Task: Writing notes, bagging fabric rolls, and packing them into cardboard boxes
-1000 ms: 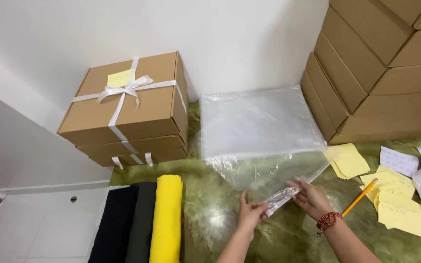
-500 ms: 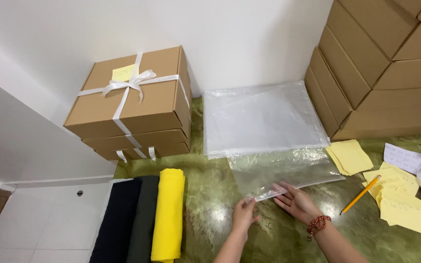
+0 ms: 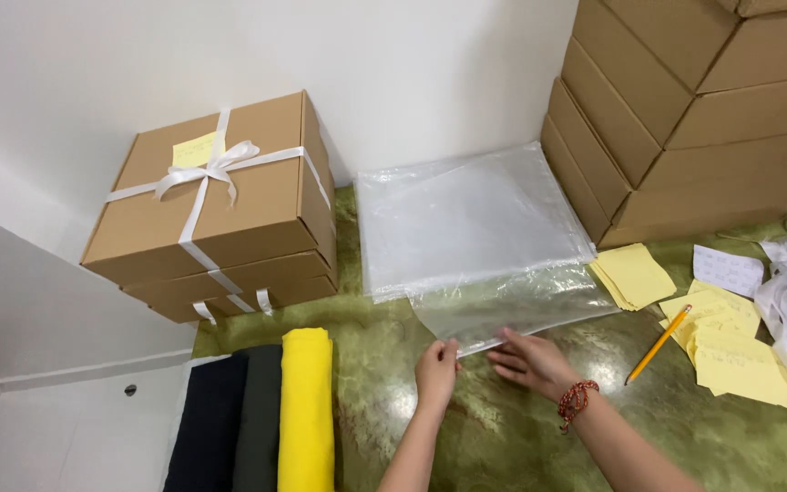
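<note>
A clear plastic bag lies flat on the green marble table, just in front of a stack of bags. The left hand pinches its near edge; the right hand presses it with spread fingers. A yellow pencil lies near.

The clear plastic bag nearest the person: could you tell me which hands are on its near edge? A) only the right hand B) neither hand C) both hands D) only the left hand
C: the left hand pinches the near edge of the clear plastic bag and the right hand rests its fingers on that edge beside it, on the green marble table.
</note>
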